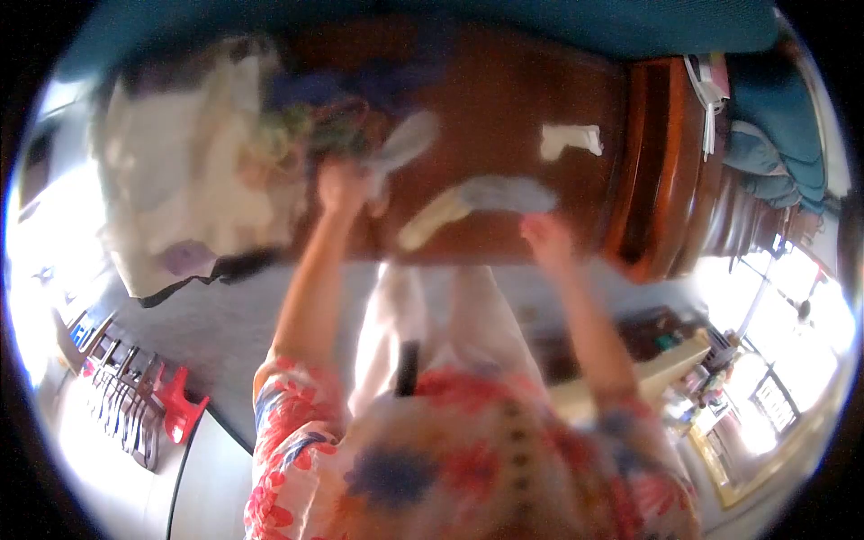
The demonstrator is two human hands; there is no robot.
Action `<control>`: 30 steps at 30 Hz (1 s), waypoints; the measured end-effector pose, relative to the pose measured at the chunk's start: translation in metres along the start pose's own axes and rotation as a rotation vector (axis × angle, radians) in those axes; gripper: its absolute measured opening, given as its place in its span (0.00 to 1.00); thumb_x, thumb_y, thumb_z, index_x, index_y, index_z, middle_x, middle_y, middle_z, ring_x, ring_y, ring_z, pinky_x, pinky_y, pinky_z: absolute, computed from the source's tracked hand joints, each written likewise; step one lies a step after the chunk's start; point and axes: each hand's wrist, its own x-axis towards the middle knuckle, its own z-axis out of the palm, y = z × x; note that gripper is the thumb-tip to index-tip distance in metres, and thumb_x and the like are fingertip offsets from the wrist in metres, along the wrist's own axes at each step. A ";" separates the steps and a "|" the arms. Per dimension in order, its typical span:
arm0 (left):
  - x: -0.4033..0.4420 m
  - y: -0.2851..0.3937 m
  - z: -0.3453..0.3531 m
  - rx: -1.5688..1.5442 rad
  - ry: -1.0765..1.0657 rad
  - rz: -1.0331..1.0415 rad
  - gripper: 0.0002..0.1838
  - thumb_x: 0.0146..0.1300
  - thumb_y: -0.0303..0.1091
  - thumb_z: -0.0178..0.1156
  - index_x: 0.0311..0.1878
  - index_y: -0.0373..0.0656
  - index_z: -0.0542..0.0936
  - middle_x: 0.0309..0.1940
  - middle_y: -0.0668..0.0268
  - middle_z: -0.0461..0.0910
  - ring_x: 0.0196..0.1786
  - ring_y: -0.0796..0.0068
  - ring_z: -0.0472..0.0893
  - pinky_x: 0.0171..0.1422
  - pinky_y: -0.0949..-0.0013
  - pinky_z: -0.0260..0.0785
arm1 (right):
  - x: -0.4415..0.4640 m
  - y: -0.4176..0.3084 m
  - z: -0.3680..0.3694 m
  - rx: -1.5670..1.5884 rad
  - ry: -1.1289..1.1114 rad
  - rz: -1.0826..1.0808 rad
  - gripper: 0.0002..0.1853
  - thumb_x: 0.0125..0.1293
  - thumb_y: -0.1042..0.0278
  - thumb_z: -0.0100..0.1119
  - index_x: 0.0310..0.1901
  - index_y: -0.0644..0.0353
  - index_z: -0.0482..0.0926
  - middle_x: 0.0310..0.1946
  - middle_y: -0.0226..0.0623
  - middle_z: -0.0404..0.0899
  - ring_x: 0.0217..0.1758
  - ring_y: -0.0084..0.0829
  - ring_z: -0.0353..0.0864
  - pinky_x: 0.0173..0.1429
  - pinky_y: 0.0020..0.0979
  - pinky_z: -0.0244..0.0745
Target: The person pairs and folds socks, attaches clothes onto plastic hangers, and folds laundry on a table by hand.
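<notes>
Motion blurs both of my hands. My left hand [342,184] is closed at the edge of a mixed pile of small clothes [337,130]. A whitish sock [407,144] sticks out from its fingers to the upper right. My right hand [546,238] has its fingers pinched together at the right end of a long sock [504,193], grey-blue on the right and cream on the left. That sock curves across the brown table [504,81] in front of me. Farther back lies a small white folded item [571,141], apart from both hands.
A cream cloth [189,171] with dark edging covers the table's left side. A raised reddish wooden part [643,171] bounds the right side. Teal upholstery [540,27] runs along the back. A red chair [182,403] stands at lower left.
</notes>
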 end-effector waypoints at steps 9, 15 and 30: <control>-0.039 0.089 -0.037 -1.236 -0.388 -0.114 0.11 0.55 0.31 0.58 0.39 0.34 0.76 0.30 0.66 0.78 0.31 0.78 0.76 0.36 0.75 0.68 | 0.001 -0.155 0.038 0.107 0.047 -0.437 0.16 0.49 0.77 0.58 0.42 0.61 0.74 0.36 0.42 0.78 0.35 0.35 0.79 0.40 0.30 0.75; -0.071 0.136 -0.087 -1.434 -0.399 0.171 0.16 0.53 0.30 0.59 0.45 0.33 0.72 0.33 0.66 0.77 0.35 0.78 0.75 0.42 0.74 0.69 | 0.004 -0.127 0.030 0.163 0.032 -0.126 0.13 0.51 0.74 0.52 0.41 0.63 0.75 0.32 0.47 0.78 0.33 0.38 0.79 0.37 0.32 0.72; -0.044 0.137 -0.040 -0.986 -0.110 0.086 0.12 0.41 0.18 0.49 0.32 0.38 0.75 0.25 0.64 0.76 0.29 0.72 0.75 0.34 0.72 0.67 | -0.019 -0.152 0.010 0.598 -0.318 0.055 0.07 0.51 0.65 0.58 0.28 0.58 0.72 0.27 0.30 0.77 0.32 0.21 0.74 0.34 0.23 0.66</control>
